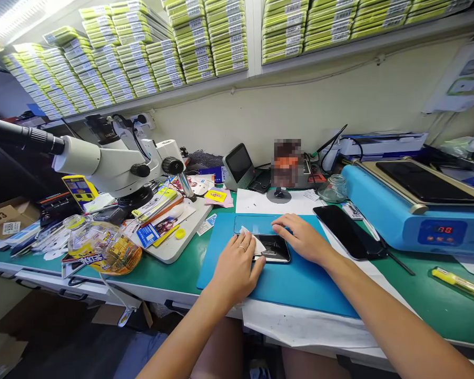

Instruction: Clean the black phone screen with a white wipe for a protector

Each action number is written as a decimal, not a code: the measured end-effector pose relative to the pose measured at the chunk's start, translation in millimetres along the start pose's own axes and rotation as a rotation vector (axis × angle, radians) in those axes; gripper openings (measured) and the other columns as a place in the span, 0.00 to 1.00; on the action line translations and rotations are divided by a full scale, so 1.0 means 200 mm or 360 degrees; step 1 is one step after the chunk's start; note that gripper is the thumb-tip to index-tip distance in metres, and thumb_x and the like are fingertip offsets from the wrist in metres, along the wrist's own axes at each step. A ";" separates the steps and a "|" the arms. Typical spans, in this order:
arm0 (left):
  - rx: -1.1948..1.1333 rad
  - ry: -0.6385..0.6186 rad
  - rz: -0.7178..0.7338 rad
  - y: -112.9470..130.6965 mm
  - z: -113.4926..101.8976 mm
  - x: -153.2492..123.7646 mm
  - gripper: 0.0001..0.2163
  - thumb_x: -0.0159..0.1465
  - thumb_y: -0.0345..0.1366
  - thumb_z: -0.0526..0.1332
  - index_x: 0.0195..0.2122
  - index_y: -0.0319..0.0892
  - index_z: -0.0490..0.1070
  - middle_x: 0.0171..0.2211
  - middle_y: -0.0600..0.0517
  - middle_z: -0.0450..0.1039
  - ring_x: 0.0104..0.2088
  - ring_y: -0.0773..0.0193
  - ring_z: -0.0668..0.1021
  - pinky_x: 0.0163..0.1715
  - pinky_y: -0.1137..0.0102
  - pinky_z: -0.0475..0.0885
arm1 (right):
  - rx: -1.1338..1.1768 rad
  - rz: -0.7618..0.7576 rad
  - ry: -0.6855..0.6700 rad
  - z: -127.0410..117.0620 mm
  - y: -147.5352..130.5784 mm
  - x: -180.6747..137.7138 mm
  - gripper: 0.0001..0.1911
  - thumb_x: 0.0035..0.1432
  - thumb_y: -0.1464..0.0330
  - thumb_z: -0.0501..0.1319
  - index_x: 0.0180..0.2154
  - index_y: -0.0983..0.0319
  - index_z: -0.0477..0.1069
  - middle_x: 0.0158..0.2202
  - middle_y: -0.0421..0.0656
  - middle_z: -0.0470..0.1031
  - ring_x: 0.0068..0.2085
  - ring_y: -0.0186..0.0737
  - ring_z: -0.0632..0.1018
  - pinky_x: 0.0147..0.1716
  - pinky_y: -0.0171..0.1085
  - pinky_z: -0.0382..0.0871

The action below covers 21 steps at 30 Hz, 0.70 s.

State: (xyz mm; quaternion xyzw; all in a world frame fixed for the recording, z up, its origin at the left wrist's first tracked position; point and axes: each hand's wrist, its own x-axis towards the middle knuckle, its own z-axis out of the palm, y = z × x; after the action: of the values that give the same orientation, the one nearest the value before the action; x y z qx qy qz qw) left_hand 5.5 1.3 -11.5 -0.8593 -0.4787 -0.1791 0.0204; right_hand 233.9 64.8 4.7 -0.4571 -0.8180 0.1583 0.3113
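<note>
A big white microscope (114,163) stands on the left of the green table (438,300). A blue machine (383,210) sits on the right. Yellow-green boxes (205,42) fill the shelf (221,83).

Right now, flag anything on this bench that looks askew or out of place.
The crumpled plastic bag sits near the bench's front edge amid loose cards strewn around the microscope base. The phone on the blue mat lies square.
</note>
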 end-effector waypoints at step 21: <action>-0.0076 -0.0137 0.0048 0.15 -0.04 0.00 0.36 0.73 0.58 0.45 0.66 0.30 0.63 0.68 0.37 0.62 0.70 0.46 0.64 0.70 0.52 0.57 | -0.0051 0.0190 -0.0436 -0.05 0.01 -0.02 0.32 0.65 0.41 0.47 0.42 0.58 0.76 0.41 0.48 0.76 0.41 0.48 0.77 0.42 0.47 0.70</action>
State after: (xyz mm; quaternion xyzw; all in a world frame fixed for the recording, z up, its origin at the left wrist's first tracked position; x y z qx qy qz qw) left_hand 27.5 -16.4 -0.9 -0.8736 -0.4616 -0.1529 -0.0180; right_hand 244.3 62.6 9.5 -0.4840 -0.8266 0.2243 0.1796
